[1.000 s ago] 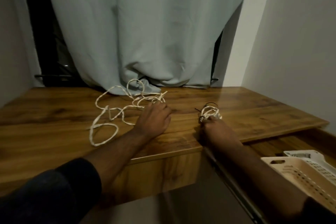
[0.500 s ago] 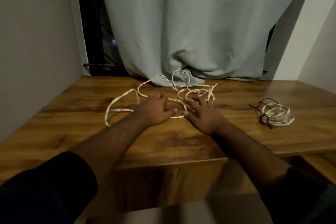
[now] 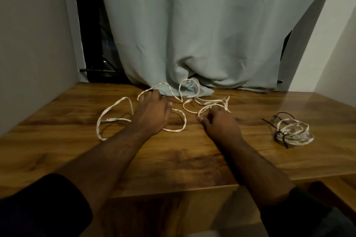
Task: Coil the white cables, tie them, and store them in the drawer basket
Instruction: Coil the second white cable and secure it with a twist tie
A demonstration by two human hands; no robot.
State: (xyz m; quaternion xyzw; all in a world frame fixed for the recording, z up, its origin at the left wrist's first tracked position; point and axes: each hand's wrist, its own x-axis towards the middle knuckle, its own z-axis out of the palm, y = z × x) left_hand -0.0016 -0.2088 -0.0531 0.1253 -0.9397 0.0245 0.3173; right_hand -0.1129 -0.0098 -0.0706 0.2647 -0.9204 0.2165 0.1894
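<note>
- The left hand (image 3: 152,113) rests spread on the loose white cable (image 3: 115,119); the right hand (image 3: 217,123) pinches 1 loop.
- 1 tied coil (image 3: 292,132) lies near, on the table (image 3: 57,150).
- Coiling seems to begin; the next move needs gathering loops.

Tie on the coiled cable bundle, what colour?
Black tie, seen in the head view.

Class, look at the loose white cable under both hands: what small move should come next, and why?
Probably the right hand should pinch the loose white cable and draw up a first loop. It still sprawls uncoiled across the table, while the coiled cable already lies tied.
</note>
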